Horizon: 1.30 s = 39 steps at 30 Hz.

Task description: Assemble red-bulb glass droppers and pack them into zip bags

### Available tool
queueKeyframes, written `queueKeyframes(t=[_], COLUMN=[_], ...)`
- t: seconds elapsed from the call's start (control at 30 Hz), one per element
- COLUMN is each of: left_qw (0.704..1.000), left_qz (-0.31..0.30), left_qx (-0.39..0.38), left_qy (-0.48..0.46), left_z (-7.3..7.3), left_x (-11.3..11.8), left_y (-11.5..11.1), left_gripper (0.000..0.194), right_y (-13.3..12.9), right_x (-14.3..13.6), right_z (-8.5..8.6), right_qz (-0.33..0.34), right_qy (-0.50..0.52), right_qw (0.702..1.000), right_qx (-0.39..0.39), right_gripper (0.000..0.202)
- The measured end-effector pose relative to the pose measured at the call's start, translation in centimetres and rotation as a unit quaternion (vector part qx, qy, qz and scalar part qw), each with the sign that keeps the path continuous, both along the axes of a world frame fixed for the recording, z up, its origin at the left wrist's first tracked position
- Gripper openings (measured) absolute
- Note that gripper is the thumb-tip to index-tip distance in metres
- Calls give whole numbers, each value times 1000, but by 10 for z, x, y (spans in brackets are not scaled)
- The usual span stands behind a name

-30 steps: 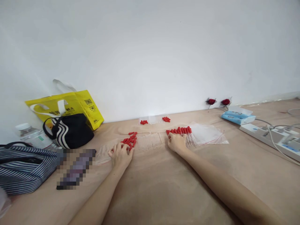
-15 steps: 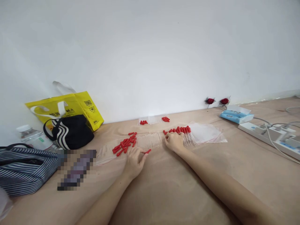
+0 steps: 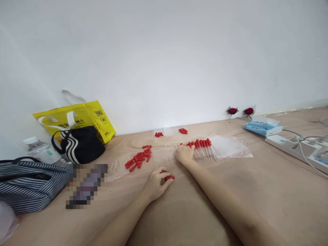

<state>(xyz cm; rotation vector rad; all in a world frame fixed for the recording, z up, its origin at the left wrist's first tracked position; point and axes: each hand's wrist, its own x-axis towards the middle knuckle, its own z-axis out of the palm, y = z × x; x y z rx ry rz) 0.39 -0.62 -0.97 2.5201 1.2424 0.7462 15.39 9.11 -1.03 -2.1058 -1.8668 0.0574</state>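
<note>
A: what's where on the table [image 3: 205, 212] rn?

B: loose caps [image 3: 138, 158] L, row of thin tubes [image 3: 164, 155] just R of them, then capped row [image 3: 205, 150]. L hand [image 3: 157, 182] is in front of the tubes, one cap [image 3: 169, 178] btwn thumb + fingers. R hand [image 3: 185, 152] at capped row's L end.

A: n behind?

B: 2 small clusters [image 3: 159, 134] of caps, near the wall [image 3: 164, 68].

A: sides?

B: far L, carry bag [image 3: 99, 118] behind pouch [image 3: 88, 145], bottle [image 3: 44, 152] L of pouch. Far R, tissue pack [image 3: 262, 128], power strip [image 3: 276, 140] in front, 2 roses [image 3: 233, 111] behind.

Room, seemingly home | white wall [image 3: 164, 61] | tissue pack [image 3: 263, 128] | power strip [image 3: 276, 140] | yellow bag [image 3: 93, 110]
</note>
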Motion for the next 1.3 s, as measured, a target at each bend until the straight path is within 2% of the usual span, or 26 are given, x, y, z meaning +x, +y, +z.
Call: queueKeyframes(t=[0.17, 0.3, 0.37, 0.4, 0.5, 0.57, 0.63, 0.73, 1.17, 1.3], left_qw=[1000, 999, 998, 998, 997, 997, 998, 998, 999, 998], left_qz=[13, 34, 38, 38, 32, 26, 20, 12, 10, 26], left_qx=[-9, -10, -22, -29, -36, -25, -10, 6, 35, 23], left_qy=[-14, -27, -38, -43, -55, -61, -65, -67, -24, -60], left_z=[0, 1, 1, 0, -2, -3, -3, -2, 1, -3], left_x=[3, 1, 0, -1, -2, -2, -1, 0, 3, 3], left_y=[1, 0, 0, 1, 2, 4, 4, 4, 1, 2], left_gripper=[16, 12, 10, 10, 12, 18, 22, 23, 20, 19], right_y=[-6, -22, -33, -39, -62, -76, -86, -91, -97, -99], right_x=[-1, 16, 34, 44, 75, 90, 97, 93, 64, 59], right_z=[5, 12, 9, 6, -9, -19, -24, -25, -21, -21], right_qz=[11, 45, 97, 145, 293, 334, 342, 353, 394, 399], right_qy=[-12, -19, -3, 22, 110, 140, 154, 144, 138, 142], right_qw=[1000, 998, 993, 985, 940, 922, 916, 914, 898, 895], right_qx=[14, 44, 70, 91, 137, 137, 141, 137, 141, 141], right_gripper=[28, 27, 23, 20, 19, 19, 23, 31, 26, 26])
